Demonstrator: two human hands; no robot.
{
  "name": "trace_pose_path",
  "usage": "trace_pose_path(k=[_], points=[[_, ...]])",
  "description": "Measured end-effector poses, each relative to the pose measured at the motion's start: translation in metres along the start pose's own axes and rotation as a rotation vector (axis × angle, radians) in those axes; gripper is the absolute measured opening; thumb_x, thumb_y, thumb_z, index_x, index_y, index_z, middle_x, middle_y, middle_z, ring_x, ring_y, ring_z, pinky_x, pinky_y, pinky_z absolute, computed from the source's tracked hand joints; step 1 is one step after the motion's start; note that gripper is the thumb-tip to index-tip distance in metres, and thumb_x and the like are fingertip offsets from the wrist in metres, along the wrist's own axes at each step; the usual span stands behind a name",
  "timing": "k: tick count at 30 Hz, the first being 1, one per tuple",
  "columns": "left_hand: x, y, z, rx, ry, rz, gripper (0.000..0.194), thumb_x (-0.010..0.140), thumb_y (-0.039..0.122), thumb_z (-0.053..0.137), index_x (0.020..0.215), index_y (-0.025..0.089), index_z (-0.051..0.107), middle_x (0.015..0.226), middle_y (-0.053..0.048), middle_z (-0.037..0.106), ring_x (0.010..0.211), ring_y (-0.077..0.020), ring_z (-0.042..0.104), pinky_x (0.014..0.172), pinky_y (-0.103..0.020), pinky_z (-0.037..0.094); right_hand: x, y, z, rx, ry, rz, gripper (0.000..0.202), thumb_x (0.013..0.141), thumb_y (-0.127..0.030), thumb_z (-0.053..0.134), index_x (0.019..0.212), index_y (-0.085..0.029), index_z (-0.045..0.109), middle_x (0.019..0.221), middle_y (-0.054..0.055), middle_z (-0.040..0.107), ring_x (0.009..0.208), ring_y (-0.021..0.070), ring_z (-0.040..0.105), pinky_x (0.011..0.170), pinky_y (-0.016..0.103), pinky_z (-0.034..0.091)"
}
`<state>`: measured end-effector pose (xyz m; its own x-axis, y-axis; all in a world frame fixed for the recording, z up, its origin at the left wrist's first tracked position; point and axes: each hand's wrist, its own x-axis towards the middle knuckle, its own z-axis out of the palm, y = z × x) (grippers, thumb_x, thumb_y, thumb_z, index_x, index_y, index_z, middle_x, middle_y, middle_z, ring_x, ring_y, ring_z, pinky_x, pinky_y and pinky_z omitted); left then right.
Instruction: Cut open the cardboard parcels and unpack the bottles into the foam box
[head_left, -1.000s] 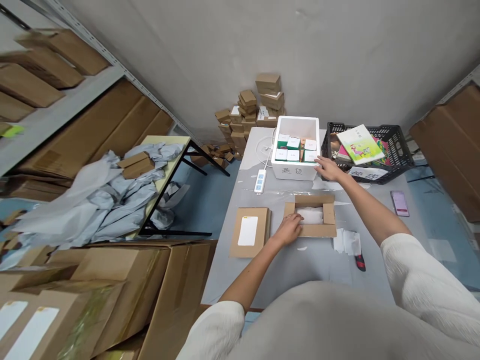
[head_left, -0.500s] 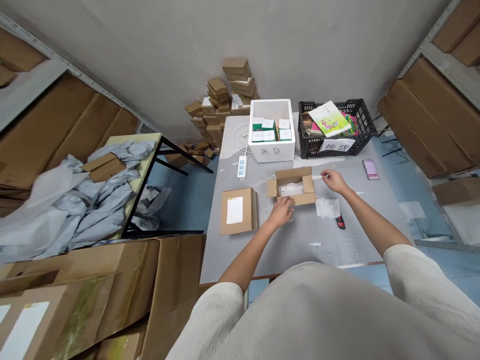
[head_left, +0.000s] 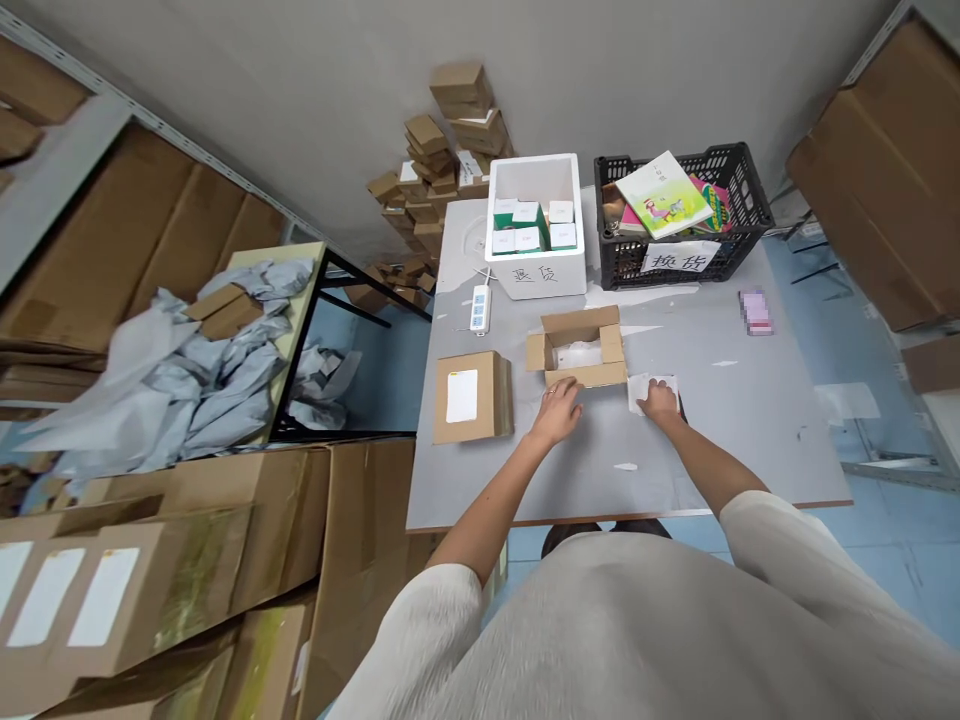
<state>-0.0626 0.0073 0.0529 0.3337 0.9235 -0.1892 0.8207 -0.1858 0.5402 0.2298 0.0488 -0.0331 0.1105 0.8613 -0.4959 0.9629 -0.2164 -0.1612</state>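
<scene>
A small open cardboard box [head_left: 585,378] lies on the grey table, its flaps spread and something white and crumpled inside. My left hand [head_left: 556,410] is at the box's front left corner, its loosely extended fingers by the front flap and not wrapped round anything. To the right of the box, my right hand [head_left: 661,400] has its fingers bent and closed on a white paper [head_left: 637,390] lying flat on the table. A dark object shows only partly behind that hand. Left of my left hand stands a closed cardboard box [head_left: 469,400] with a white label.
At the back stand a white foam box [head_left: 536,278] of small green-and-white boxes and a black crate [head_left: 611,270] holding booklets. A power strip [head_left: 480,308] lies left, a pinkish phone-like object [head_left: 756,312] right. Stacked cartons [head_left: 367,560] and a side table with grey bags [head_left: 232,385] flank the left.
My right hand has come down and toward me, from beside the box's right flap onto the white paper. The left hand stays near the box's front. The camera view has shifted.
</scene>
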Motion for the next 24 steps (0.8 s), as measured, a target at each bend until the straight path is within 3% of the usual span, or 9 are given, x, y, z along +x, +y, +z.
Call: trace_pose_path(k=[4, 8, 12, 14, 16, 20, 24], points=[[0.002, 0.000, 0.000, 0.005, 0.008, 0.005, 0.052, 0.098, 0.021, 0.053, 0.150, 0.025, 0.057, 0.162, -0.014, 0.048, 0.153, -0.0356, 0.041, 0.121, -0.058, 0.042, 0.005, 0.001, 0.009, 0.098, 0.000, -0.053, 0.040, 0.091, -0.018, 0.065, 0.130, -0.019, 0.058, 0.131, 0.023, 0.064, 0.118, 0.0372, 0.066, 0.097, 0.046, 0.051], [0.016, -0.002, -0.001, 0.028, 0.019, -0.021, 0.058, 0.096, 0.019, 0.053, 0.153, 0.024, 0.052, 0.166, -0.016, 0.045, 0.156, -0.0371, 0.038, 0.124, -0.059, 0.037, 0.010, 0.006, -0.007, 0.242, 0.029, 0.003, 0.046, 0.089, -0.013, 0.056, 0.134, -0.017, 0.057, 0.125, 0.022, 0.067, 0.112, 0.0358, 0.067, 0.096, 0.045, 0.051], [0.032, -0.008, -0.001, 0.074, 0.024, -0.057, 0.070, 0.090, 0.015, 0.058, 0.158, 0.024, 0.045, 0.166, -0.017, 0.045, 0.157, -0.0393, 0.036, 0.128, -0.063, 0.028, 0.015, -0.006, -0.048, 0.445, 0.368, 0.001, 0.045, 0.091, -0.019, 0.046, 0.135, -0.017, 0.058, 0.130, 0.020, 0.065, 0.122, 0.0357, 0.060, 0.104, 0.047, 0.049], [0.037, -0.010, -0.002, 0.098, 0.014, -0.055, 0.069, 0.088, 0.010, 0.056, 0.155, 0.026, 0.048, 0.162, -0.016, 0.051, 0.154, -0.0378, 0.040, 0.128, -0.063, 0.027, 0.014, -0.024, -0.069, 0.469, 0.539, -0.144, 0.041, 0.093, -0.020, 0.043, 0.129, -0.020, 0.063, 0.126, 0.017, 0.066, 0.122, 0.0343, 0.058, 0.108, 0.047, 0.047], [0.038, -0.011, -0.003, 0.116, 0.004, -0.040, 0.066, 0.087, 0.005, 0.052, 0.149, 0.028, 0.053, 0.155, -0.014, 0.057, 0.151, -0.0351, 0.045, 0.128, -0.061, 0.028, 0.012, -0.051, -0.084, 0.436, 0.586, -0.350, 0.035, 0.095, -0.021, 0.044, 0.121, -0.023, 0.067, 0.120, 0.014, 0.068, 0.120, 0.0336, 0.057, 0.108, 0.048, 0.045], [0.031, -0.012, -0.005, 0.128, -0.015, 0.006, 0.059, 0.089, 0.004, 0.051, 0.143, 0.029, 0.057, 0.147, -0.013, 0.062, 0.143, -0.0335, 0.053, 0.127, -0.060, 0.028, 0.005, -0.107, -0.088, 0.307, 0.437, -0.670, 0.032, 0.097, -0.017, 0.049, 0.118, -0.022, 0.072, 0.123, 0.015, 0.069, 0.120, 0.0341, 0.057, 0.107, 0.048, 0.042], [0.021, -0.011, -0.006, 0.094, -0.037, 0.026, 0.055, 0.092, 0.011, 0.058, 0.144, 0.029, 0.056, 0.144, -0.013, 0.063, 0.139, -0.0341, 0.057, 0.128, -0.061, 0.028, 0.002, -0.133, -0.074, 0.223, 0.181, -0.786, 0.042, 0.089, -0.011, 0.055, 0.125, -0.020, 0.073, 0.133, 0.015, 0.069, 0.126, 0.0354, 0.056, 0.111, 0.051, 0.039]])
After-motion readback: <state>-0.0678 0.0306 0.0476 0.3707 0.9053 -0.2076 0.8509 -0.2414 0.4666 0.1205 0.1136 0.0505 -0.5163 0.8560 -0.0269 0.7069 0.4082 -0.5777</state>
